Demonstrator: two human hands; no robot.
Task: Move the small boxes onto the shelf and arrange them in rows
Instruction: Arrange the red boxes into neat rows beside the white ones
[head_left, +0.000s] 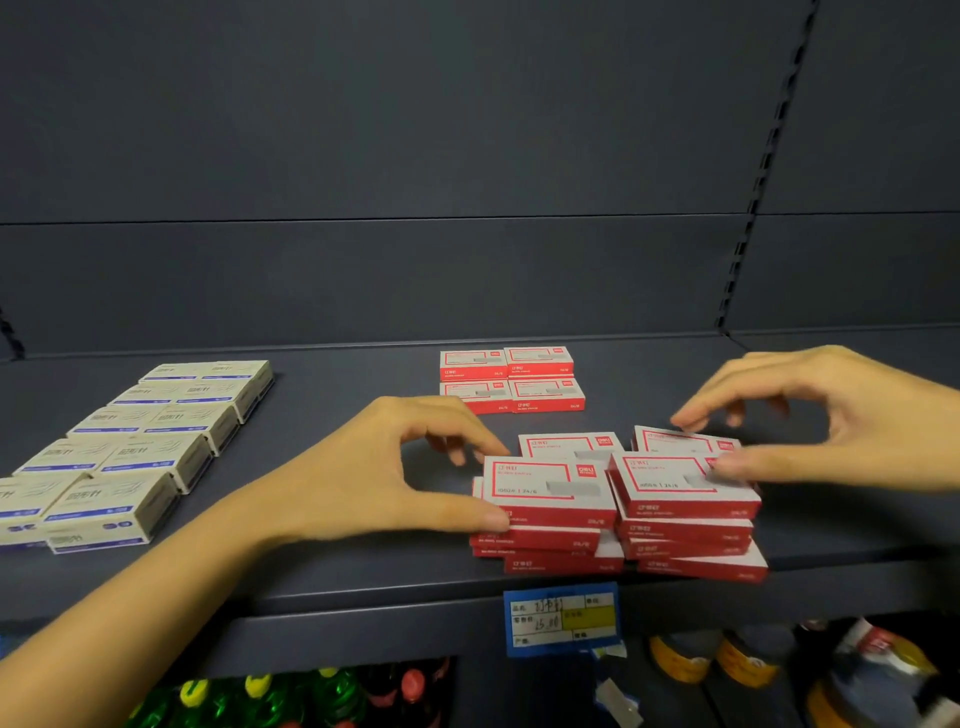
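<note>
Small red-and-white boxes stand in untidy stacks (618, 525) near the front edge of the dark shelf (363, 571). My left hand (384, 467) pinches the top box of the left stack (540, 486), thumb at its front left corner and index finger at its back left corner. My right hand (831, 415) reaches over the right stack. Its thumb lies on the top front box (670, 478) and its fingertips touch the far edge of the box behind (680, 440). A few red boxes (511, 379) lie flat in two neat rows at the back of the shelf.
Beige boxes with blue stripes (135, 447) fill two rows on the shelf's left part. A blue price tag (563, 618) hangs on the shelf's front edge. Below are green and red items (291, 696) and yellow-lidded jars (727, 660). A grey back panel rises behind.
</note>
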